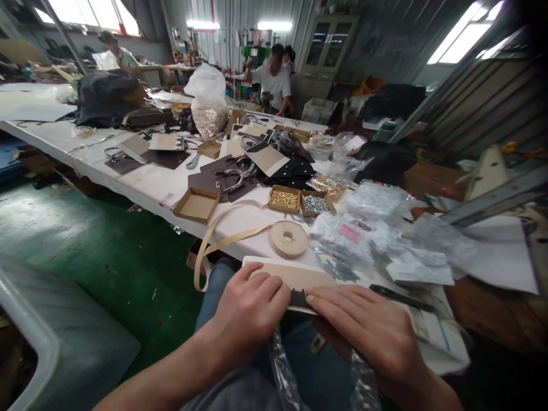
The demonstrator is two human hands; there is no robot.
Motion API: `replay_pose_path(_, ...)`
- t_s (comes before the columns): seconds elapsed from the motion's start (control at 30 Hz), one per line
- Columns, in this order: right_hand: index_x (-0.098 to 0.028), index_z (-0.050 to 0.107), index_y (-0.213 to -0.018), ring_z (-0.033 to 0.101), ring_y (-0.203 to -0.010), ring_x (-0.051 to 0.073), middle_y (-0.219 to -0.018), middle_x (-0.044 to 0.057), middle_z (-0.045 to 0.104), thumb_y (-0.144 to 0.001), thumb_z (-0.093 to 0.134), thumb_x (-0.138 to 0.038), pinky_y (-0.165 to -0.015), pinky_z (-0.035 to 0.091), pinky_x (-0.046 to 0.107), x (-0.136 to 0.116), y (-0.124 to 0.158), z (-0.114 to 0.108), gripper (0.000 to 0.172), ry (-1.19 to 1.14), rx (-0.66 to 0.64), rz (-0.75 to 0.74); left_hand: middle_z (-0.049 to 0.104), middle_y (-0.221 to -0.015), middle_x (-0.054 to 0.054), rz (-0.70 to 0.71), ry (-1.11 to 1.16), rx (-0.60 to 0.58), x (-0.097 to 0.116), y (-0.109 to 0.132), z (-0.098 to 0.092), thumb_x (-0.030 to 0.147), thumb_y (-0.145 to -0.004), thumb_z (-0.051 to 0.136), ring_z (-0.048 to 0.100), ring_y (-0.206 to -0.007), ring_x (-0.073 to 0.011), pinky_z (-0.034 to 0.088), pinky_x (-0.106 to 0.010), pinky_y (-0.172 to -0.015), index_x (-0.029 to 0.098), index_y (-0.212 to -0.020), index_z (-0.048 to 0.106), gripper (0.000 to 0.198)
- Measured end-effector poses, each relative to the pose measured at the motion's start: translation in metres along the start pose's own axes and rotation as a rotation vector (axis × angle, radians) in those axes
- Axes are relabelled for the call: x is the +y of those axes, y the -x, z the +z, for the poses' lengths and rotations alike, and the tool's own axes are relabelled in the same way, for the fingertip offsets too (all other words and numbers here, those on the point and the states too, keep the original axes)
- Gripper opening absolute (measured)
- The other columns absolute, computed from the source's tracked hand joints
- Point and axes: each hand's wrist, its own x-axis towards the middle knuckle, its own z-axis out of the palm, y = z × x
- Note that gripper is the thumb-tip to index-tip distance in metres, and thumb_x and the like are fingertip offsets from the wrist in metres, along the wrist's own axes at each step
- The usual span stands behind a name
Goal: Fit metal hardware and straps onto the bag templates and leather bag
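A beige panel with a dark strip along its near edge [295,277] rests at the table's front edge, above my lap. My left hand [254,299] has its fingers curled over the panel's left part. Across the right part lies my right hand [368,325], fingers stretched and pressed together, fingertips at the dark strip. Two small dark prongs stand up between the hands. Plastic-wrapped straps [285,371] hang below the panel. Just beyond it sits a roll of beige tape [288,238], its loose end looping left.
Boxes of gold pieces [285,200] and silver pieces [315,204] stand behind the roll, an open box [197,205] to their left. Plastic bags [355,237] cover the right side. A grey bin [64,337] stands at left. Several people are in the background.
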Motion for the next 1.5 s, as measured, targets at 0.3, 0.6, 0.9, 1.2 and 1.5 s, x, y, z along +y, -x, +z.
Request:
replay_pose_path(0.3,-0.039,0.071,-0.161,0.087,-0.120,0.035,-0.140,0.005,0.085,-0.109,0.067,-0.020,-0.097,0.074,0.050,-0.002,0.019,-0.001,0.056,0.073,-0.047,0.059,0.085,-0.106,-0.010,0.104,0.123,0.084,-0.004,-0.008,0.001,0.022,-0.117,0.050,0.082,-0.095,-0.0246,0.063,-0.041,-0.097,0.024,-0.120,0.080,0.030)
replay_pose_path(0.6,-0.012,0.076,-0.150,0.079,-0.136,0.027,-0.146,0.015,0.082,-0.113,0.054,-0.006,-0.122,0.060,0.043,-0.014,0.015,-0.011,0.043,0.145,-0.069,-0.078,0.083,-0.095,-0.007,0.196,0.047,0.147,-0.008,-0.005,0.008,0.019,-0.119,0.046,0.077,-0.085,-0.0192,0.057,-0.041,-0.098,0.020,-0.113,0.077,0.032)
replay_pose_path(0.9,-0.011,0.077,-0.146,0.083,-0.126,0.027,-0.136,0.014,0.086,-0.108,0.063,0.000,-0.114,0.062,0.041,-0.011,0.007,-0.008,0.041,0.138,0.028,-0.104,0.082,-0.092,-0.006,0.187,0.067,0.147,-0.009,-0.009,0.004,0.018,-0.116,0.052,0.075,-0.081,-0.0194,0.051,-0.042,-0.097,0.020,-0.108,0.075,0.024)
replay_pose_path(1.2,-0.019,0.076,-0.129,0.084,-0.098,0.022,-0.113,0.009,0.088,-0.112,0.067,-0.013,-0.087,0.062,0.036,0.015,-0.021,0.003,0.020,-0.048,-0.103,0.022,0.080,-0.082,-0.001,0.020,0.262,0.073,-0.026,-0.009,0.024,0.012,-0.104,0.063,0.071,-0.072,-0.0180,0.047,-0.042,-0.095,0.022,-0.103,0.077,0.017)
replay_pose_path(1.5,-0.022,0.084,-0.105,0.077,-0.081,0.019,-0.093,0.003,0.085,-0.097,0.074,-0.014,-0.075,0.049,0.030,0.055,-0.043,0.017,0.015,-0.128,-0.212,0.197,0.084,-0.082,-0.003,-0.183,0.363,-0.001,-0.050,-0.036,0.033,0.013,-0.090,0.076,0.068,-0.071,-0.0195,0.048,-0.040,-0.088,0.023,-0.094,0.086,0.015)
